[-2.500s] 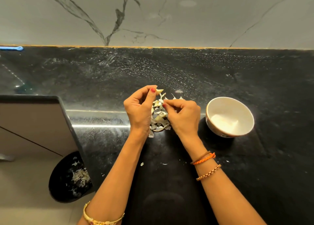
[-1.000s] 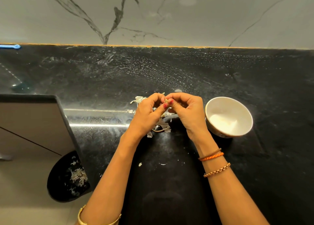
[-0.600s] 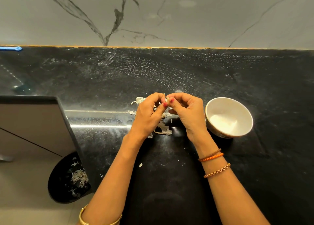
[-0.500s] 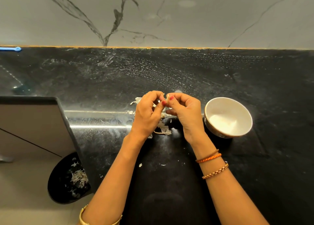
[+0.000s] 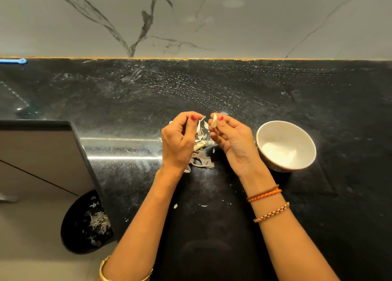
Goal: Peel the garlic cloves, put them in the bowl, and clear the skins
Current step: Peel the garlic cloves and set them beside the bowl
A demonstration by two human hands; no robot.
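Right hand (image 5: 231,140), frame centre, pinches a pale peeled garlic clove (image 5: 214,121) upright in its grip, poised for the white ceramic bowl (image 5: 286,146) alongside. Left hand (image 5: 178,140) pinches what looks like papery skin (image 5: 199,125) over the skin pile (image 5: 201,155) on the black bench (image 5: 212,93).

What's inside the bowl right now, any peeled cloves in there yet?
The bowl holds a pale heap at its bottom, likely peeled garlic, but glare blurs it and no count is possible. Its near wall hides part of the floor. The right hand pinches another clove.
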